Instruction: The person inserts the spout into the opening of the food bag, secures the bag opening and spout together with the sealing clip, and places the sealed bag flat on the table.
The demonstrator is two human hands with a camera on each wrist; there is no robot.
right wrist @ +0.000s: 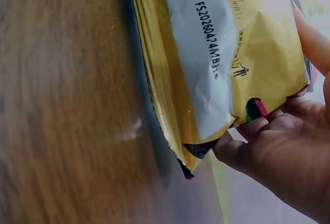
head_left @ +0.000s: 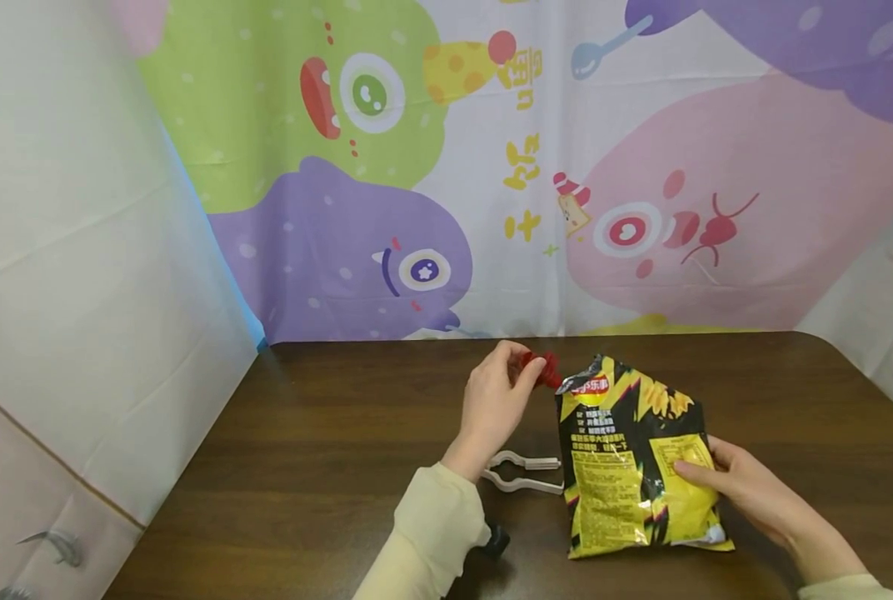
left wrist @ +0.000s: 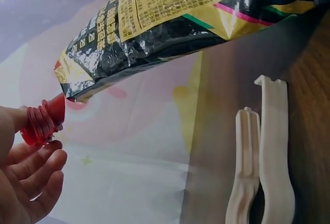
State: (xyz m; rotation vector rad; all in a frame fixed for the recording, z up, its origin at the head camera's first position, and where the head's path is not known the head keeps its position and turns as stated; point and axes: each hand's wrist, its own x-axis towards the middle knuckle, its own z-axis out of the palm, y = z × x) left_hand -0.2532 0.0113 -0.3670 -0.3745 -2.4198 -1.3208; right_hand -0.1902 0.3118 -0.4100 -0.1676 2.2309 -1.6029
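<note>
My left hand (head_left: 490,404) pinches a small red plastic piece with screw-like ridges (left wrist: 44,121) between thumb and fingers. This piece sits right at the upper left corner of a black and yellow chip bag (head_left: 619,475). With thumb in front and fingers behind, my right hand (head_left: 754,492) grips the bag's right side and holds it upright. The right wrist view shows the bag's crimped bottom seam and a printed code close over the table. Left of the bag lies a white V-shaped bag clip (left wrist: 276,147), its two arms spread apart.
The dark wood table (head_left: 304,442) reaches back to a hanging cloth (head_left: 506,283) with cartoon figures. A pale cloth wall (head_left: 79,250) stands along the left side. Something black (head_left: 496,542) shows below the left cuff.
</note>
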